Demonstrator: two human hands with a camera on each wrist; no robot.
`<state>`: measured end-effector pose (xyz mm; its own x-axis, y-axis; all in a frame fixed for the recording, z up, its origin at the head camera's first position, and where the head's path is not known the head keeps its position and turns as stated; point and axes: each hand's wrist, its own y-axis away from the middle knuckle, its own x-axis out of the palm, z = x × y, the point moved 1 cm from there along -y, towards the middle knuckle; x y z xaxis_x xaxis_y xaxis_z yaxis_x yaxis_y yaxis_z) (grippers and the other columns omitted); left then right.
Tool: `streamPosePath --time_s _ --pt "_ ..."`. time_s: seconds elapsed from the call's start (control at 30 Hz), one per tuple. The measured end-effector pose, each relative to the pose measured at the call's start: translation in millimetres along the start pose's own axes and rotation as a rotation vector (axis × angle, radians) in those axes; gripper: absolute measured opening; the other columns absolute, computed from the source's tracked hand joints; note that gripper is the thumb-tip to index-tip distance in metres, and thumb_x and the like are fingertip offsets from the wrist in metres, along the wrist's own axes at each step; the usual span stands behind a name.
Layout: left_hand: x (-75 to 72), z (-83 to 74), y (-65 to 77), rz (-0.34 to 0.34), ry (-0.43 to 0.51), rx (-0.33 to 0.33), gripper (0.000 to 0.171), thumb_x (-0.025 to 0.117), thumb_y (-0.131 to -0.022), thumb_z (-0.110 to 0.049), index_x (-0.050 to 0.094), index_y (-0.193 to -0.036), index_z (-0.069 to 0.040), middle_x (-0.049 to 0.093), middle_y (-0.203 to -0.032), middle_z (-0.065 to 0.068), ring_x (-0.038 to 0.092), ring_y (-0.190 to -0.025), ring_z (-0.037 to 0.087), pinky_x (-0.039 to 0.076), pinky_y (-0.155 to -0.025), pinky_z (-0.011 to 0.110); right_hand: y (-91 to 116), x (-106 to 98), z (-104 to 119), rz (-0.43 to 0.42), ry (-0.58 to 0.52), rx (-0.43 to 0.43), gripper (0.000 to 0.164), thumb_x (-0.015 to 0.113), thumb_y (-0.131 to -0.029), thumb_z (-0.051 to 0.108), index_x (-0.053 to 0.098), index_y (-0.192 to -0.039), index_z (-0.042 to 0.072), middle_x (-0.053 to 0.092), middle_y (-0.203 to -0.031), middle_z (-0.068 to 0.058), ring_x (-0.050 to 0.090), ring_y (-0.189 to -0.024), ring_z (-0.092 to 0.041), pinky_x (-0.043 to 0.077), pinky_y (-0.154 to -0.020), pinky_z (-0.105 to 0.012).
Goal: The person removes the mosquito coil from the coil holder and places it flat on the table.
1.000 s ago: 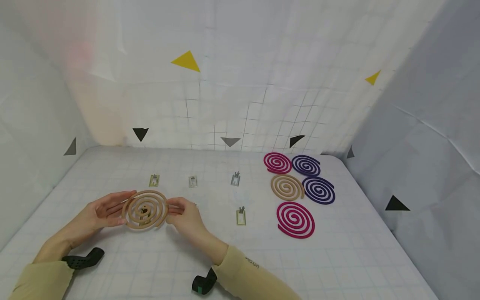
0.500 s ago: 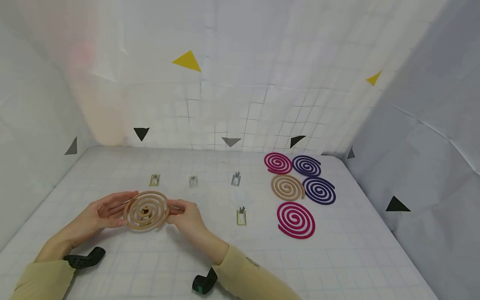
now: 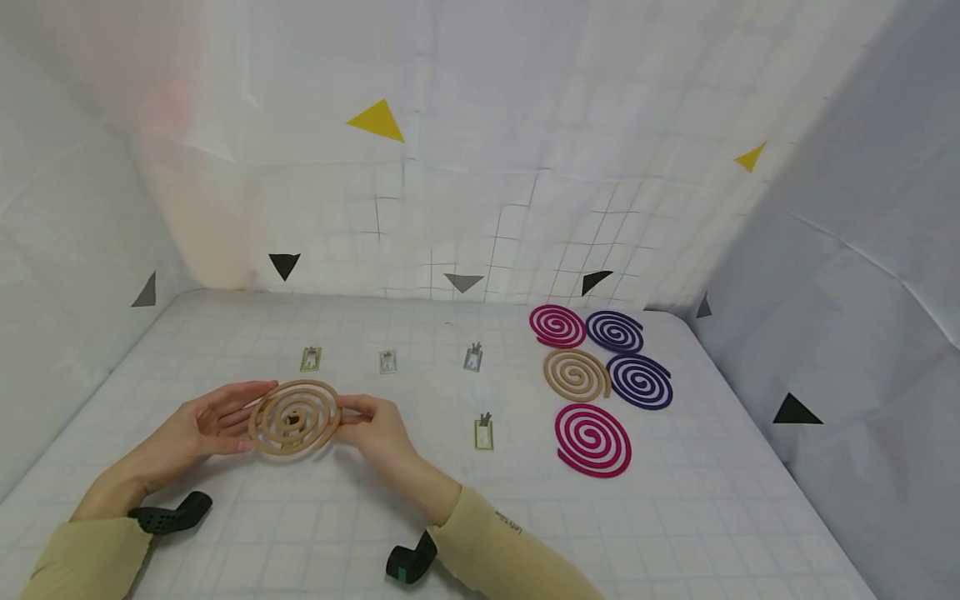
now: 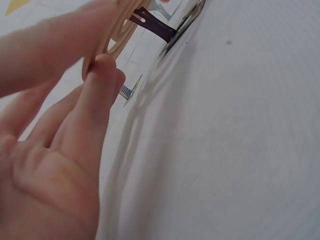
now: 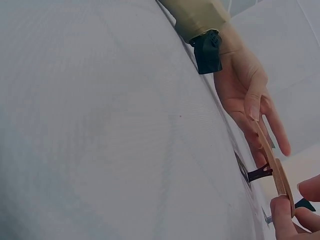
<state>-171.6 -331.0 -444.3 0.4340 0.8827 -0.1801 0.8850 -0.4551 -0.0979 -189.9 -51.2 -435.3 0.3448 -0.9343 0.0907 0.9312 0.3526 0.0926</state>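
Observation:
Both hands hold a tan mosquito coil (image 3: 264,417) by opposite edges, raised above the table and slightly tilted. My left hand (image 3: 178,435) grips its left edge, thumb at the near side and fingers at the far side. The right hand (image 3: 381,435) pinches the right edge between thumb and fingers. Beneath the coil's centre is a metal coil stand; its dark upright (image 4: 154,25) rises from a flat base in the left wrist view. In the right wrist view, the upright's tip (image 5: 270,171) meets the coil's underside. Most of that stand is hidden by the coil in the head view.
Several small stands lie around, including a yellowish one (image 3: 483,435) right of the hands and a silver one (image 3: 472,359) farther back. On the right lie more flat coils: magenta (image 3: 592,440), tan (image 3: 576,375) and dark purple (image 3: 640,382). White sheet walls (image 3: 840,250) enclose the table.
The coil's tilt has shifted slightly, its near edge a little higher than half a second ago. Both hands keep their hold in nearly the same place.

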Motion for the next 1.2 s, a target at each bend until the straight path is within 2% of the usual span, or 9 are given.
streamPosePath --time_s 0.17,0.3,0.47,0.67,0.93,1.2 --pt "-0.7 0.2 -0.9 -0.043 -0.013 -0.020 0.077 0.065 -0.087 0.012 0.028 -0.154 0.001 0.044 -0.155 -0.008 0.047 -0.134 -0.003 0.045 -0.102 0.014 -1.8 -1.2 1.2 -0.012 -0.043 0.007 0.042 0.066 -0.079 -0.008 0.070 -0.120 0.000 0.074 -0.112 -0.014 0.072 -0.103 -0.019 0.055 -0.083 -0.021" --pt "-1.0 -0.3 -1.4 -0.051 -0.014 -0.006 0.077 0.064 -0.087 0.013 0.028 -0.153 0.002 0.045 -0.154 -0.009 0.048 -0.133 -0.003 0.046 -0.101 0.014 -2.8 -1.9 1.5 -0.009 -0.072 0.004 0.041 0.067 -0.080 -0.007 0.069 -0.120 0.000 0.073 -0.114 -0.013 0.071 -0.104 -0.018 0.054 -0.084 -0.021" --pt "-0.5 -2.1 -2.2 -0.058 -0.004 0.005 0.075 0.064 -0.088 0.013 0.029 -0.153 0.000 0.046 -0.152 -0.014 0.049 -0.131 -0.004 0.046 -0.100 0.013 -2.7 -2.7 1.7 0.011 -0.107 -0.015 0.041 0.066 -0.082 -0.010 0.066 -0.123 -0.003 0.071 -0.118 -0.017 0.070 -0.108 -0.021 0.055 -0.085 -0.022" --pt "0.6 -3.8 -2.9 -0.060 0.018 0.024 0.074 0.062 -0.088 0.015 0.029 -0.153 0.002 0.046 -0.152 -0.013 0.050 -0.131 -0.002 0.047 -0.100 0.014 -3.5 -2.6 2.9 0.027 -0.154 -0.018 0.046 0.068 -0.080 -0.016 0.064 -0.125 -0.004 0.070 -0.118 -0.022 0.070 -0.106 -0.021 0.058 -0.085 -0.025" --pt "2.1 -3.9 -4.2 -0.109 -0.042 0.014 0.069 0.062 -0.090 0.011 0.032 -0.152 0.000 0.048 -0.152 -0.011 0.051 -0.129 -0.003 0.049 -0.098 0.015 -3.8 -2.5 1.7 0.044 -0.130 -0.032 0.053 0.069 -0.083 -0.013 0.059 -0.134 -0.003 0.066 -0.127 -0.015 0.069 -0.107 -0.019 0.059 -0.087 -0.026" --pt "3.9 -4.6 -4.1 -0.132 -0.079 0.012 0.067 0.063 -0.091 0.009 0.035 -0.152 -0.001 0.050 -0.149 -0.014 0.054 -0.126 -0.004 0.050 -0.096 0.015 -4.2 -3.4 1.4 0.029 -0.134 -0.039 0.054 0.069 -0.082 -0.014 0.057 -0.134 -0.003 0.066 -0.125 -0.015 0.070 -0.104 -0.018 0.059 -0.086 -0.027"
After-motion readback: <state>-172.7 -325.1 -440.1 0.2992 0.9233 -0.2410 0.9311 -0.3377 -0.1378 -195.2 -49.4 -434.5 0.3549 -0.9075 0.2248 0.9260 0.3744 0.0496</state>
